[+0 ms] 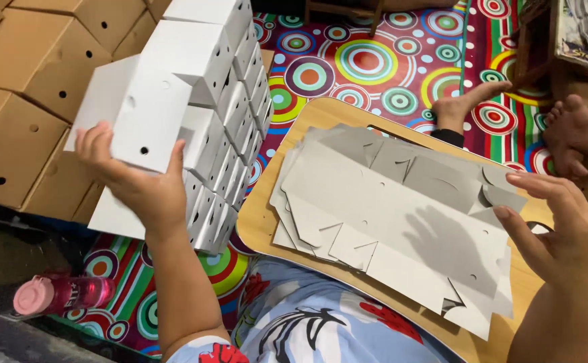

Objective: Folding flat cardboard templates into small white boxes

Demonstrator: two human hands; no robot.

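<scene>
Bright circle-patterned matting (368,64) covers the floor, with brown cartons (31,81) stacked at far left and a pink bottle (62,294) lying low beside them. Next comes the left hand (142,185), raised with the forearm rising from the lap and the palm turned away from the camera. Its fingers and thumb are closed on the lower edge of a folded white box (132,114), which it holds against the front of a stack of white boxes (230,128). In my judgement, the box sits well only if its faces line up flush with its neighbours, so a square, steady push with the grip kept near the bottom edge seems best, and no squeeze that would dent the thin card.

Further right, a wooden lap board (260,222) carries a pile of flat grey blanks (388,208), fanned slightly. At far right the right hand (559,228) hovers above the pile's edge, fingers spread and gently curled, holding nothing and touching nothing. Beyond it, bare feet (529,117) rest on the matting.
</scene>
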